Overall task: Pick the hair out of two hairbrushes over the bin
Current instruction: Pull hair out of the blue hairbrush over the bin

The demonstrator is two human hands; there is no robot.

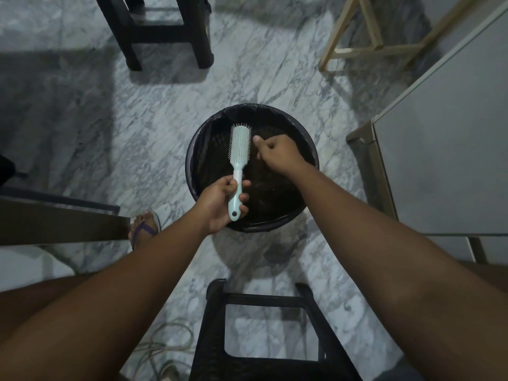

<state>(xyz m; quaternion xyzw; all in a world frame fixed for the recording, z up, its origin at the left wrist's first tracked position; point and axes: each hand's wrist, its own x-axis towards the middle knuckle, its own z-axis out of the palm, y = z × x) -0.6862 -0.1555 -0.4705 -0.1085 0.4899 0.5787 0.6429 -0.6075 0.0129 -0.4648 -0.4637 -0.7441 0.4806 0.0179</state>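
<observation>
Left hand wraps its fingers around the handle of a pale mint paddle hairbrush, thumb pressed along the grip, holding it over the open mouth of a round black bin lined with a dark bag. From that hand the brush runs up and away, bristle face turned toward the camera — a long rounded pad set with rows of pale pins, a narrow waist below it, and a hanging hole at the butt end just past the palm. Any hair among the pins is too fine to make out. Right hand hovers just right of the brush head, knuckles up and fingers curled in, thumb and forefinger pressed together at the pad's edge — whether they pinch a strand cannot be told. Beneath both hands lies grey-veined marble floor.
</observation>
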